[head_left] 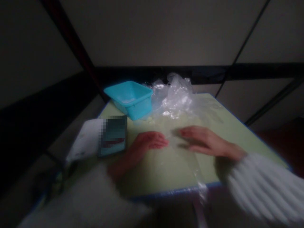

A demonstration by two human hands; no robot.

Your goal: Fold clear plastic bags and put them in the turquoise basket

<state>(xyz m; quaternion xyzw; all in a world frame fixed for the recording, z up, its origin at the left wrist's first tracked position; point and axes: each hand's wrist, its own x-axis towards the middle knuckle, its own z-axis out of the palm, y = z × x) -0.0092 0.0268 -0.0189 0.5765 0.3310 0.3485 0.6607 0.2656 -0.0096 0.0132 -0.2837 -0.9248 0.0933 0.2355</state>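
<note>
A clear plastic bag (178, 96) lies crumpled at the back of the pale green table, and thin film spreads from it towards the front edge. My left hand (150, 141) rests low over the table just left of this film, its fingers stretched out side by side, with nothing visible in them. To the right, my right hand (205, 139) reaches over the film, thumb and fingers apart; motion blurs the fingertips. Whether either hand touches the film I cannot tell. Behind my left hand stands a turquoise plastic basin (140, 107) with a little something pale inside.
Left of my left hand is a dark, pixelated rectangular object (112, 136), beside a white sheet-like item (86, 139). The table (237, 142) has a blue edge. A panelled wall (161, 34) rises close behind it. The scene is dim.
</note>
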